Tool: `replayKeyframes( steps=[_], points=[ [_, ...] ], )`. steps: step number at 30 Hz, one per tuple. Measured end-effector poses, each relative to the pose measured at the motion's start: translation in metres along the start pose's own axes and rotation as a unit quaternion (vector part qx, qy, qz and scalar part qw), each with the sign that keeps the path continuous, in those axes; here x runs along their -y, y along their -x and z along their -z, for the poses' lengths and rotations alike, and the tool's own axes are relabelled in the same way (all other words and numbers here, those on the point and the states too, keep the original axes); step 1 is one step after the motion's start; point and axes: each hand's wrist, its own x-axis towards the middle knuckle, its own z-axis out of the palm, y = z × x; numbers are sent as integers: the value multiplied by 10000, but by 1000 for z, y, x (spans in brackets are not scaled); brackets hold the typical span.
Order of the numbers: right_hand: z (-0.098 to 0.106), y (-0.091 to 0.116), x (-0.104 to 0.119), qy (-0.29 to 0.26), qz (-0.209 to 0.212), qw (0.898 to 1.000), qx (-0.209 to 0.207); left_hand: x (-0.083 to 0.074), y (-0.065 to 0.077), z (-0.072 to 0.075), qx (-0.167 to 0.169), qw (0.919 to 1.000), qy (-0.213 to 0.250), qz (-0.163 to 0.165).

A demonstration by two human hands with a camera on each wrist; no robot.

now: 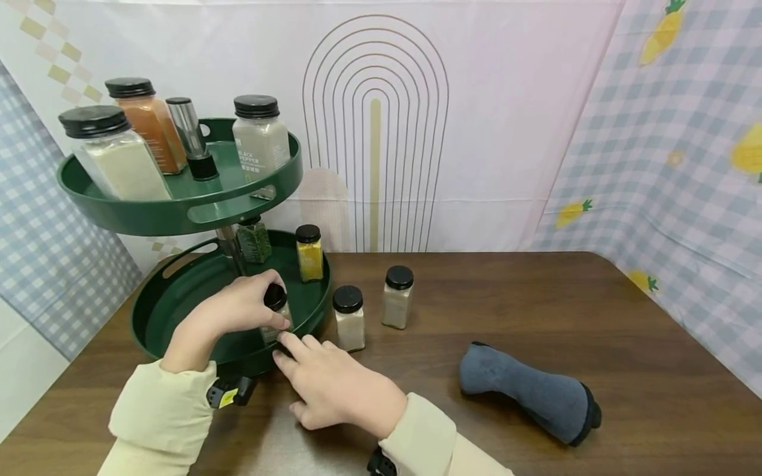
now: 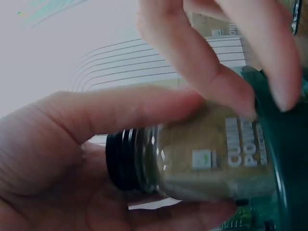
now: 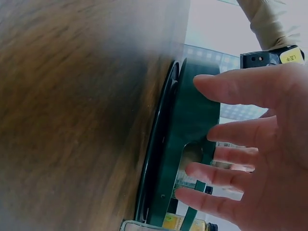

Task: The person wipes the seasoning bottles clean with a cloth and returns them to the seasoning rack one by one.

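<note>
My left hand (image 1: 229, 311) holds a jar of cumin powder (image 2: 207, 154) with a black lid, its thumb on one side and fingers on the other. In the head view the jar stands inside the front right rim of the green two-tier turntable's lower tray (image 1: 172, 297). My right hand (image 1: 339, 383) has its fingers stretched toward that rim, fingertips right at the rim and the jar's base. The right wrist view shows these fingers spread along the tray wall (image 3: 192, 115), which has a handle slot.
A small yellow spice jar (image 1: 310, 254) and a green herb jar (image 1: 254, 241) share the lower tray. Several larger containers, one a black pepper jar (image 1: 262, 142), stand on the upper tray (image 1: 149, 215). Two pale jars (image 1: 350, 324) stand beside the turntable. A blue-grey cloth-covered object (image 1: 526, 390) lies right.
</note>
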Motion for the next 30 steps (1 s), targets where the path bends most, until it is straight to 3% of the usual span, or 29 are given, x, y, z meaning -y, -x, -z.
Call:
replayKeyframes(
  steps=[10, 20, 26, 30],
  points=[
    [3, 2, 0, -89, 34, 9999, 120, -1, -1, -1, 35, 9999, -93, 95],
    [7, 7, 2, 43, -186, 9994, 277, -3, 2, 1, 71, 9999, -92, 91],
    [19, 15, -4, -562, -584, 9929, 876, -1, 3, 3, 110, 9994, -301, 119],
    [27, 22, -11, -1066, -846, 9857, 991, 2, 3, 2, 132, 9993, -344, 37]
  ],
)
